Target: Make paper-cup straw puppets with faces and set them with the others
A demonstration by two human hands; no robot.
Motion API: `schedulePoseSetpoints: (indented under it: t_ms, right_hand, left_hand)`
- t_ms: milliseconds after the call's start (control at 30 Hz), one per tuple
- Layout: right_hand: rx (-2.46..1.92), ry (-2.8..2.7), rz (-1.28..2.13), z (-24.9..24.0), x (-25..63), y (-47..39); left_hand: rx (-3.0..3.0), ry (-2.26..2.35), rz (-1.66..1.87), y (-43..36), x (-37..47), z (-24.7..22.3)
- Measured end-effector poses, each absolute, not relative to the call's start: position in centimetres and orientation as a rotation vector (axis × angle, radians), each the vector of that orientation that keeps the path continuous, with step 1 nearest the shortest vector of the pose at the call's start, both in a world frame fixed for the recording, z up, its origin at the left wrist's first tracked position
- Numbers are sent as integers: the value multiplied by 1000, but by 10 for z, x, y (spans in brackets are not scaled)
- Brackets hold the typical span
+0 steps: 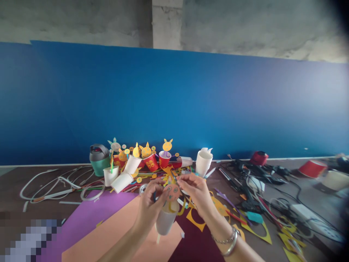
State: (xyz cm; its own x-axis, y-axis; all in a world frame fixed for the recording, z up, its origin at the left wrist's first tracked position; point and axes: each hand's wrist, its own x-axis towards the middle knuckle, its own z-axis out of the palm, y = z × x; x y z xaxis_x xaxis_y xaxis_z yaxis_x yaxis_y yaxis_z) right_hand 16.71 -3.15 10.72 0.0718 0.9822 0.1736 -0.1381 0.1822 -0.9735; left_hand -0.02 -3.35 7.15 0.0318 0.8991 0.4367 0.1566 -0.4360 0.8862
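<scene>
An orange paper animal face [172, 192] with drawn features and upright ears stands above a white paper cup [165, 221]. My left hand [155, 198] is closed on the left edge of the face. At the face's right ear, my right hand [195, 189] has its thumb and forefinger pinched together; what is between them is too small to make out. A yellow curled strip [182, 209] hangs beside the cup's rim. Beneath the cup, a pale stick [158, 238] shows over a peach paper sheet [120, 231].
Behind the hands stand red cups [150, 162] with paper animal faces and stacked white cups [204, 163]. A green-grey container [100, 160] and white cables are at left. Yellow paper scraps [260, 231], black cables and a power strip [317, 222] lie at right.
</scene>
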Motion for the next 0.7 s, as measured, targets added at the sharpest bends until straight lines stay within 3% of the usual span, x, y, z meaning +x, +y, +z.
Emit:
schedulePoseSetpoints:
  t_ms: [400,700]
  right_hand:
    - [-945,-1227,1103,103,168,-32]
    - [-1036,-1443,814,108,166,-37]
  left_hand:
    - [1466,1069,1407,-37,3,75]
    - [1352,1035,1381,-42,9,78]
